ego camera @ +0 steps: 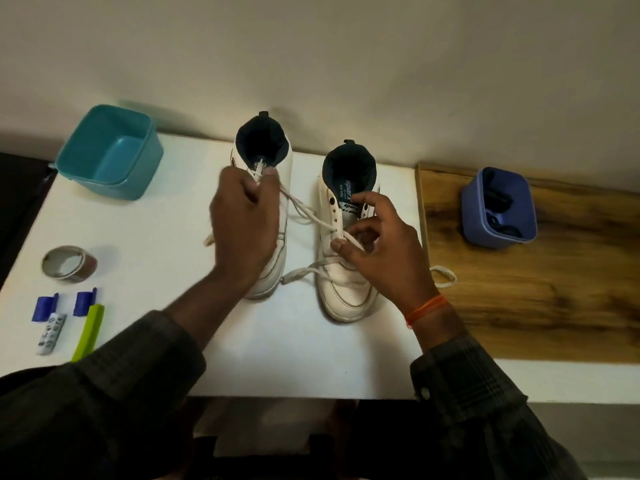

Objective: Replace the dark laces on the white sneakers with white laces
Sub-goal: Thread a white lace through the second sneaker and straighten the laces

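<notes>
White lace (304,216) ran half-threaded through the right sneaker (346,271); left hand (242,223) pinched its end, right hand (377,251) pinched it at an eyelet. Tongue label partly read "spar".

2 white sneakers (341,271) upright, side by side; white lace (304,213) half-threaded.

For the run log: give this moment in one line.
left hand: pulls white lace | right hand: pinches lace at right sneaker | lacing unfinished
</notes>
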